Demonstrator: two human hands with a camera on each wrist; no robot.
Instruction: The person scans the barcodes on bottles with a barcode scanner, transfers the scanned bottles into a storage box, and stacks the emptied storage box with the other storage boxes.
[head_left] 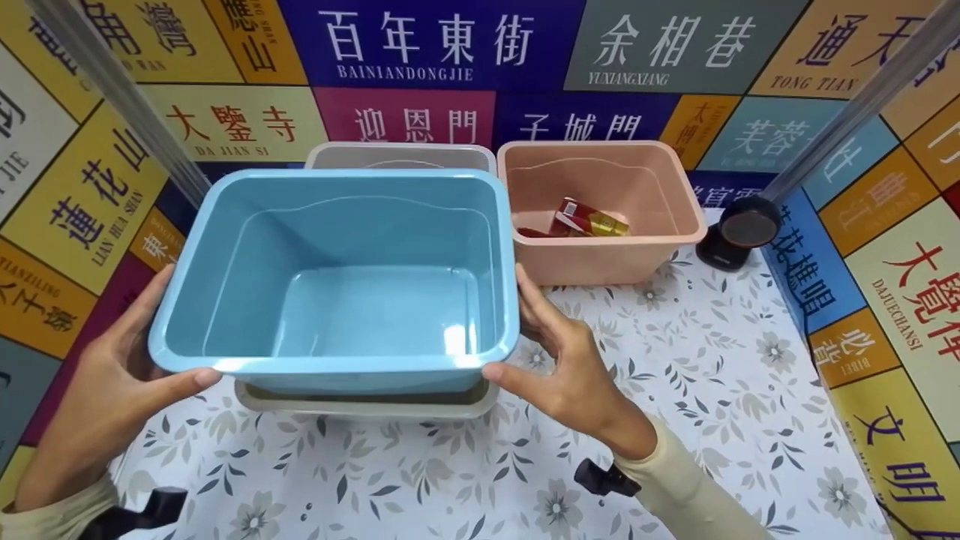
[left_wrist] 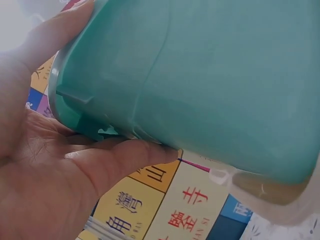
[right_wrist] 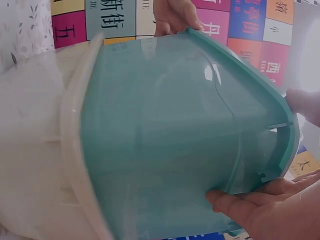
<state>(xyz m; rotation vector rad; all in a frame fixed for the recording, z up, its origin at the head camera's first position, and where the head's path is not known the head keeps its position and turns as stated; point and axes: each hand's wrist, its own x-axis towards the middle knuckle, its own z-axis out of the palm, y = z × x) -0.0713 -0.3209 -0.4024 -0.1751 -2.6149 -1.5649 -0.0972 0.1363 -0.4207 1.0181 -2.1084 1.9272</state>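
A light blue plastic bin [head_left: 375,311] is held up between both hands, its inside bare. At its left end, my left hand [head_left: 105,397] grips the rim, thumb on the front corner and fingers along the outer wall. My right hand [head_left: 570,367] holds the opposite end the same way, with its fingers against the side wall [right_wrist: 160,135] in the right wrist view. Beneath the blue bin stands a pale grey bin [head_left: 367,407], mostly hidden. The blue bin's lower part reaches into the pale bin's mouth [right_wrist: 72,125] in the right wrist view.
To the right at the back, a pink bin [head_left: 600,262] holds a red and gold packet [head_left: 589,219]. A black round-headed device [head_left: 731,236] stands beside it. Flower-patterned cloth [head_left: 420,480] covers the table. Panels with lettering and clear posts [head_left: 847,105] surround it.
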